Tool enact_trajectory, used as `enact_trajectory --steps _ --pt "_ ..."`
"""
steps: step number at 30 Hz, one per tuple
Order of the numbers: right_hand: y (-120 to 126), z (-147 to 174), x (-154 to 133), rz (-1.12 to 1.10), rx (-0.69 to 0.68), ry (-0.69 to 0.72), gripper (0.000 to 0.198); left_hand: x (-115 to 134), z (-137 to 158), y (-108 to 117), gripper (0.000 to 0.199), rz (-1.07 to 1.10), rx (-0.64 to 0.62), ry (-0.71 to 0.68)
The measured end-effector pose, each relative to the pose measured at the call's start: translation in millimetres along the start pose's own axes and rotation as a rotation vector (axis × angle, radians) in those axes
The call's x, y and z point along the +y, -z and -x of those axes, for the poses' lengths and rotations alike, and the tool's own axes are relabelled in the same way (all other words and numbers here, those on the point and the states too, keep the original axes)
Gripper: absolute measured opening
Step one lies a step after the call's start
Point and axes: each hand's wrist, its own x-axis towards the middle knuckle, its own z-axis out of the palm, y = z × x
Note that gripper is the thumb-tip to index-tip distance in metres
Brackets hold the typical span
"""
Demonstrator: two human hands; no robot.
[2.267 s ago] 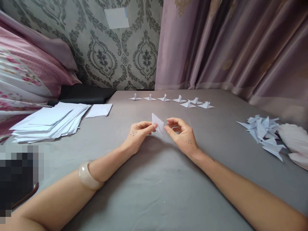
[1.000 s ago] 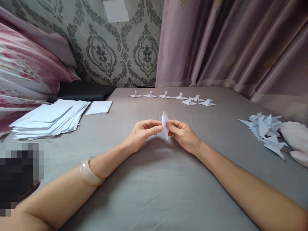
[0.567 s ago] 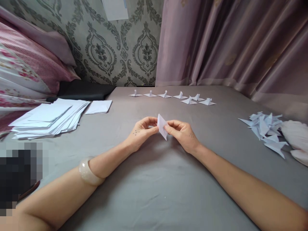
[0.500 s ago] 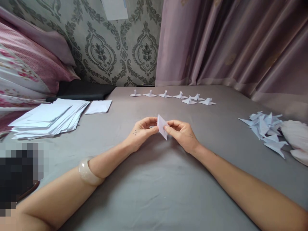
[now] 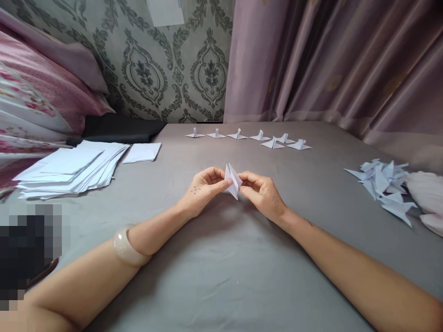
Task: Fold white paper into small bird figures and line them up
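Note:
A small piece of folded white paper (image 5: 233,181) stands between my hands, above the middle of the grey sheet. Two pointed flaps spread apart at its top. My left hand (image 5: 204,188) is closed on its left side, the thumb lying across the front face. At the right edge, my right hand (image 5: 262,191) pinches the paper between thumb and fingers. The tips of the fingers behind the paper are partly hidden.
Folded paper birds (image 5: 273,143) stand in rows at the back. On the right lies a heap of folded paper shapes (image 5: 382,177) beside a white cloth (image 5: 427,196). Paper sheets (image 5: 69,168) and a smaller stack (image 5: 142,153) lie left, near a black folded item (image 5: 121,129).
The folded paper has turned, and its flaps now spread apart at the top. My left thumb has moved right across its front, and my right thumb has shifted to the edge.

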Motion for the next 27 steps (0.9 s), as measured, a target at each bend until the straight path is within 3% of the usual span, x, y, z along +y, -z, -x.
enact_trajectory --steps 3,9,18,27 --pt "0.4 1.0 -3.2 -0.01 -0.04 -0.013 0.023 -0.5 0.3 -0.7 0.024 -0.029 0.02 -0.032" --pt "-5.1 -1.6 6.0 0.056 0.111 0.006 0.021 -0.2 1.3 -3.2 0.023 -0.098 0.033 -0.104" --pt "-3.6 -2.8 9.5 0.01 0.121 0.03 0.016 1.7 1.8 -2.1 0.023 -0.051 0.009 -0.07" --pt "0.9 -5.4 8.7 -0.237 0.072 -0.221 0.021 0.0 -0.3 -2.9 0.025 0.066 -0.004 -0.003"
